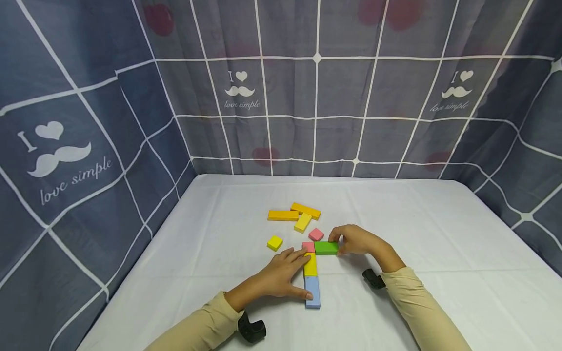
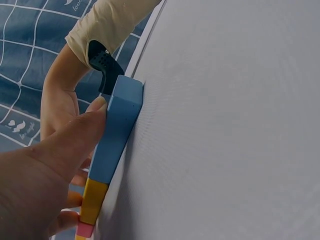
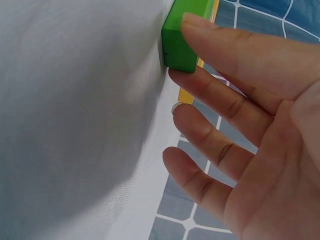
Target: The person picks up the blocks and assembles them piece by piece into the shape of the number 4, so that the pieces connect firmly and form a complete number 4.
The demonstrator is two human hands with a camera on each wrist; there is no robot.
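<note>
Flat on the table, a blue block (image 1: 312, 292), a yellow block (image 1: 310, 264) and a pink block (image 1: 309, 246) form a straight column. A green block (image 1: 326, 248) extends right from the pink one, making a corner. My left hand (image 1: 281, 274) is spread along the column's left side, its thumb on the blue block (image 2: 117, 130) and its fingertips by the yellow and pink blocks. With thumb and index finger, my right hand (image 1: 357, 240) pinches the outer end of the green block (image 3: 182, 42); the other fingers extend loosely below it.
Behind the corner lie a loose pink block (image 1: 316, 234), a yellow cube-like block (image 1: 275, 243), a longer yellow block (image 1: 303, 223) and two orange-yellow blocks (image 1: 283, 215). White cloth (image 1: 417, 214) covers the table, and a grid-patterned curtain (image 1: 290, 87) surrounds it.
</note>
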